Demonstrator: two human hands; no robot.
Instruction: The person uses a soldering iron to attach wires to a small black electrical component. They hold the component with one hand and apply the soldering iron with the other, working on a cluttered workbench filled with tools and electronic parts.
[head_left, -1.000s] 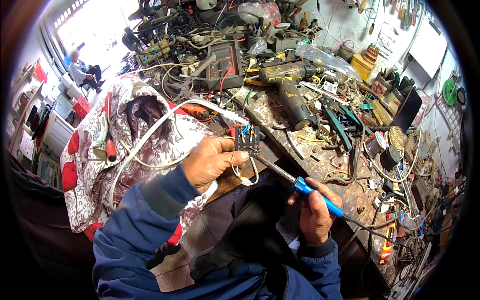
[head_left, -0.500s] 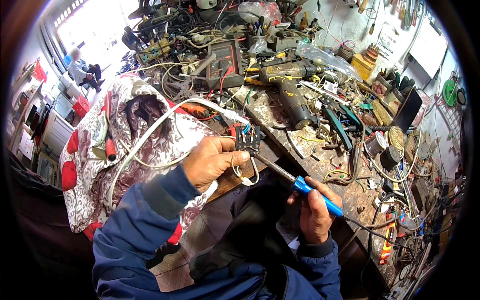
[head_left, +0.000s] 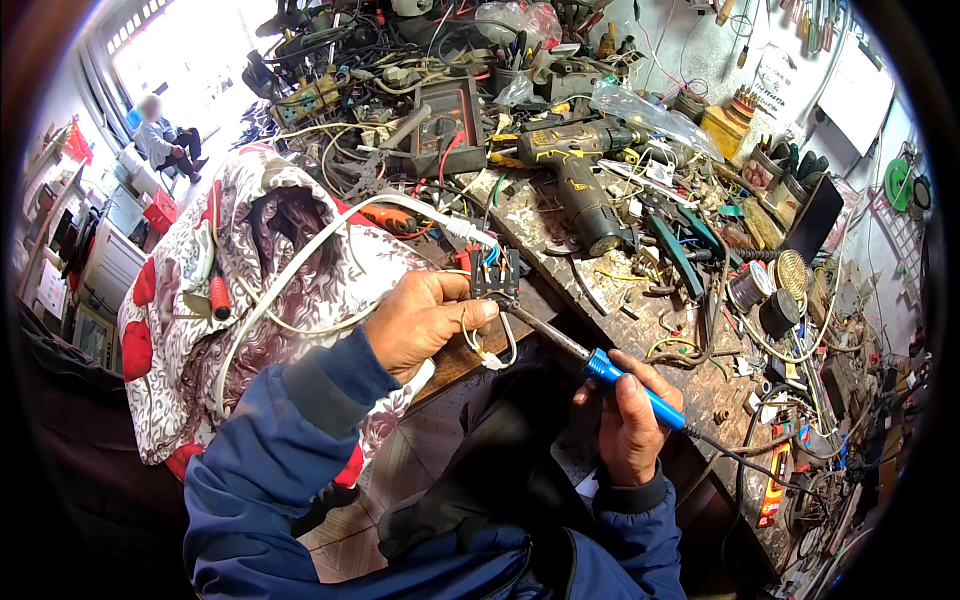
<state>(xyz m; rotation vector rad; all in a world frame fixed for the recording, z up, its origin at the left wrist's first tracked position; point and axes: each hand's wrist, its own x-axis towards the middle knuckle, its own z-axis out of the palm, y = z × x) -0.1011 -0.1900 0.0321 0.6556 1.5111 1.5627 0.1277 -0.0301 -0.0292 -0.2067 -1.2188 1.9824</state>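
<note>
Pinched between the thumb and fingers of my left hand point(head_left: 425, 318) is a small black electrical switch point(head_left: 494, 270) with metal terminals and several wires on it. A thick white cable point(head_left: 330, 232) runs from its top over to the patterned cloth. Below the switch hangs a short white wire with a connector point(head_left: 492, 360). My right hand point(head_left: 632, 420) is closed round the blue handle of a soldering iron point(head_left: 605, 368). The iron's metal shaft points up and left, its tip at the lower edge of the switch. Whether the tip touches a terminal I cannot make out.
On the worn workbench point(head_left: 640, 325) lie a cordless drill point(head_left: 575, 175), green-handled pliers point(head_left: 675, 255), solder spools point(head_left: 750, 288) and scraps of wire. A multimeter point(head_left: 447, 125) stands behind. White-and-red patterned cloth point(head_left: 190, 370) covers the left side. A person point(head_left: 165, 140) sits far off at the left.
</note>
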